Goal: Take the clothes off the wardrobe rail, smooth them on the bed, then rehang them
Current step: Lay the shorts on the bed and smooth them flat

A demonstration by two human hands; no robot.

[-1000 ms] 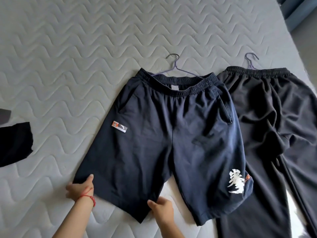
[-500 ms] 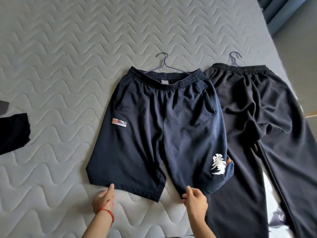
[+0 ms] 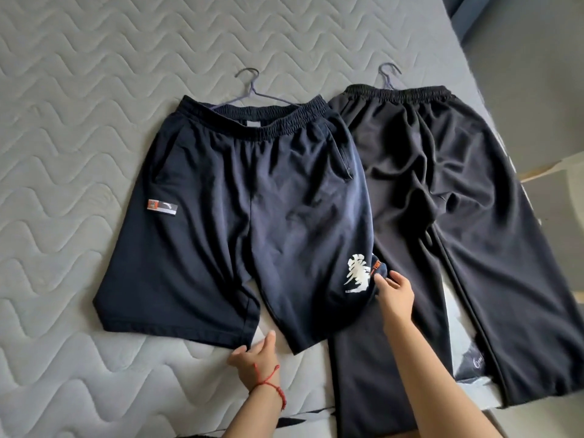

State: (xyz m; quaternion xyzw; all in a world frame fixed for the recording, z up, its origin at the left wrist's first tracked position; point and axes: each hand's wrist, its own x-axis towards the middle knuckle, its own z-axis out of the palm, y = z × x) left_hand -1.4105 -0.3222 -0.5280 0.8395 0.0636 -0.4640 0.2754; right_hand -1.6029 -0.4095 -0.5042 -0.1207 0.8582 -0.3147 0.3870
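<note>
Navy shorts [image 3: 246, 222] lie mid-frame on the bed [image 3: 79, 121], legs running toward you; your left hand [image 3: 256, 358] pinches the inner hem, your right hand [image 3: 395, 295] pinches the outer corner.

Most of each hanger lies hidden inside a waistband: only the hook and a stretch of wire of the left hanger [image 3: 252, 90] show above the navy shorts [image 3: 240, 222], and only the hook of the right hanger [image 3: 388, 74] above the black trousers [image 3: 458, 216]. The trouser legs run off the bottom edge. Small lettering on the shorts' label [image 3: 162, 207] is too small to read. Both forearms are cut off below.
</note>
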